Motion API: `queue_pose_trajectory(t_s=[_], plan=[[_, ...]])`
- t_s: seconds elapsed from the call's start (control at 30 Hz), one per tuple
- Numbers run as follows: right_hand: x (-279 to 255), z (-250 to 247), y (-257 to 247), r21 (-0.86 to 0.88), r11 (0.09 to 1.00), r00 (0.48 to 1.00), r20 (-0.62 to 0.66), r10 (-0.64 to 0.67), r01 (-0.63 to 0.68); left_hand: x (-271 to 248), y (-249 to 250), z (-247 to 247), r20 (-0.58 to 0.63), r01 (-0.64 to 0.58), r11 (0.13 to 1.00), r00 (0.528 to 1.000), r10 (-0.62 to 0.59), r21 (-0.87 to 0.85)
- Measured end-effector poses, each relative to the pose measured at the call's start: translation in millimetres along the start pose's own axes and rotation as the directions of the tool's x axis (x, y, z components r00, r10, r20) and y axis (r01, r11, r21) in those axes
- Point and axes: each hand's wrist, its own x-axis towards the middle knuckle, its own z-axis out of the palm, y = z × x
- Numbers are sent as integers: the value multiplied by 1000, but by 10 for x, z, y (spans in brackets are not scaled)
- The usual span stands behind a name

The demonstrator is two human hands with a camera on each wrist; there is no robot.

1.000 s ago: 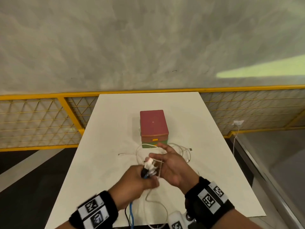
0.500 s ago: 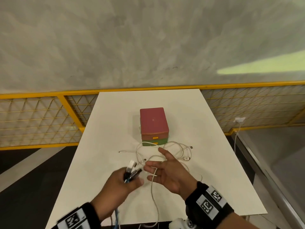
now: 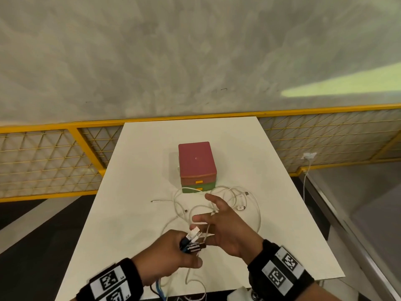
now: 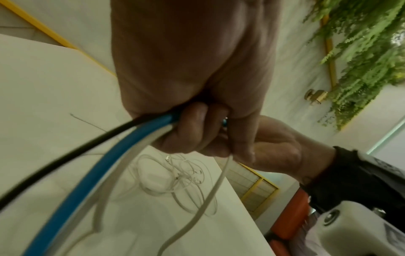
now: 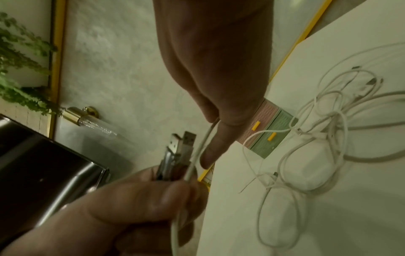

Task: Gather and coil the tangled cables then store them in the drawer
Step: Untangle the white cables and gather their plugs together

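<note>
My left hand (image 3: 171,255) grips a bundle of cable ends, their plugs (image 3: 193,238) sticking out of the fist. The left wrist view shows black, blue and white cables (image 4: 151,126) leaving that fist (image 4: 197,133). My right hand (image 3: 223,227) is just right of the plugs with straight, spread fingers; a thin white cable (image 5: 197,155) runs from the left hand (image 5: 136,201) up between the right fingers (image 5: 210,155). A tangle of white cables (image 3: 230,198) lies on the table before the small drawer box (image 3: 196,164), whose pink and green drawers are closed.
The white table (image 3: 141,170) stands against a yellow mesh railing (image 3: 43,161) and a grey wall. Blue and black cables (image 3: 158,287) hang over the near table edge. One loose white cable end (image 3: 154,201) lies left of the tangle.
My left hand, which had pulled away to the left, has come back to the right hand with the plugs. The right hand stays spread with the white cable through its fingers.
</note>
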Motion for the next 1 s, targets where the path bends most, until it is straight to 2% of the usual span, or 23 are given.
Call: queue_pose_trajectory(t_s=[0.07,0.1,0.17,0.23,0.3,0.37,0.4,0.43,0.47,0.5,0.53,0.57,0.6,0.63,0.67,0.73,0.83,0.93,1.0], plan=[[-53,-20,16,-110,994,999,24,25,-22,-20,6,-64,-17,7,998,1000,-8,-68],[-84,-38,33,-210,977,998,42,46,-36,-17,21,-104,-64,10,989,998,-19,-146],[-140,-95,98,-466,883,994,64,87,-47,2,57,-205,-179,4,952,982,-62,-307],[-169,-169,197,-706,708,984,109,140,-22,21,113,-315,-270,-39,934,961,-63,-356],[-189,-242,264,-887,457,953,186,241,57,34,183,-397,-330,-102,934,944,-18,-342],[-174,-313,274,-974,170,899,207,387,151,42,250,-443,-378,-149,928,926,9,-342],[-153,-352,260,-985,65,879,174,444,162,43,283,-452,-392,-167,922,920,18,-350],[-101,-395,239,-989,4,876,133,463,148,43,319,-462,-398,-183,914,917,27,-361],[-32,-437,212,-993,-9,894,99,436,114,45,347,-461,-399,-199,906,916,36,-374],[78,-484,175,-997,29,933,78,351,72,48,376,-459,-400,-214,896,916,45,-389],[230,-543,135,-994,99,977,57,206,37,62,396,-460,-402,-232,884,914,56,-405],[397,-613,90,-987,161,1000,17,26,12,69,424,-451,-403,-246,874,913,63,-420],[588,-687,37,-983,183,988,-38,-148,-11,84,449,-445,-407,-259,861,911,66,-438],[752,-745,-18,-983,179,954,-88,-287,-37,95,474,-435,-408,-271,846,910,70,-459],[891,-791,-67,-984,167,921,-123,-369,-65,109,497,-423,-405,-282,829,911,74,-482],[1159,-876,-97,-987,123,899,-148,-411,-107,144,545,-413,-395,-299,799,915,84,-522],[1369,-902,-50,-981,-12,925,-179,-334,-194,181,615,-429,-374,-292,765,925,72,-574],[1417,-898,59,-957,-129,928,-212,-307,-261,203,662,-465,-333,-274,711,941,59,-648],[1415,-926,105,-949,-136,923,-231,-308,-283,216,656,-491,-298,-254,672,953,52,-696]])
